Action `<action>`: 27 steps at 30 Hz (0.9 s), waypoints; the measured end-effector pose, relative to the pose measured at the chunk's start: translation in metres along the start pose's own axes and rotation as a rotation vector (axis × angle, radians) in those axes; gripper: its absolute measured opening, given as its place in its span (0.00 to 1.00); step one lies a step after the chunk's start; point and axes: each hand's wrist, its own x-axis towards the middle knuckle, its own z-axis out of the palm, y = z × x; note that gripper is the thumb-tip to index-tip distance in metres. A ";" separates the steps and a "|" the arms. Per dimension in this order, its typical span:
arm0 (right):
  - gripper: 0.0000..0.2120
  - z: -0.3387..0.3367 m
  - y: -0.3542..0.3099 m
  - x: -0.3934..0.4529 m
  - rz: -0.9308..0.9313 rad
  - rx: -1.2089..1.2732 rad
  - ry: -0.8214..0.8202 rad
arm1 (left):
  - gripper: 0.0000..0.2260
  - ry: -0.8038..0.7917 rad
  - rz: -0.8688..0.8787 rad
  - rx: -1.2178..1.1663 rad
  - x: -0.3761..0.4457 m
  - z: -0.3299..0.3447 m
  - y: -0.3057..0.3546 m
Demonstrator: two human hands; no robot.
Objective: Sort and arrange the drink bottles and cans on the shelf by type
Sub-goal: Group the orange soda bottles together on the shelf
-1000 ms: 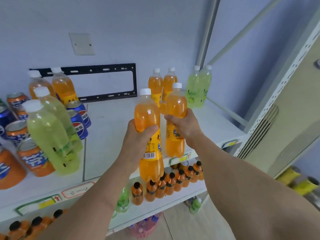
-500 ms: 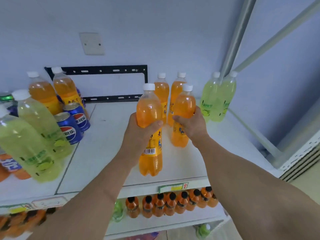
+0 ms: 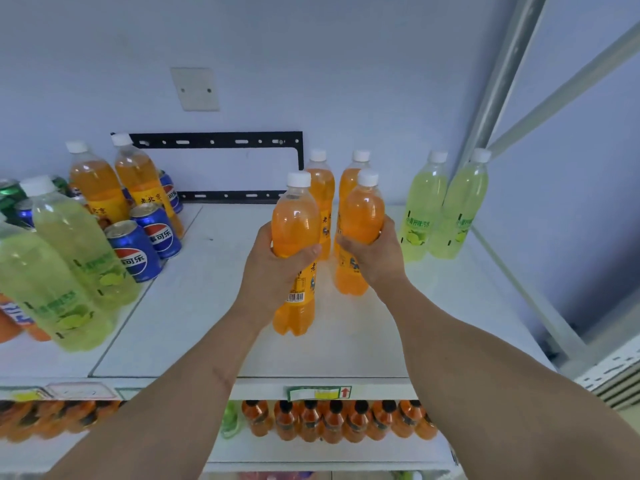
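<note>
orange cans (image 3: 14,320) cut off at left edge, lower-shelf bottles (image 3: 52,417) blurred

Two upright orange soda bottles (image 3: 294,237), white-capped, apparently touching the shelf (image 3: 194,323)

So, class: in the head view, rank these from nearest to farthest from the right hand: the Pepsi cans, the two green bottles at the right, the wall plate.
1. Green bottles, just to the right of the right hand.
2. Pepsi cans, across the shelf on the left.
3. Wall plate, high up on the wall behind.
</note>
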 end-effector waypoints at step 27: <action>0.07 0.008 0.009 -0.062 -0.088 -1.400 -0.422 | 0.40 -0.212 0.019 0.266 0.056 0.004 -0.033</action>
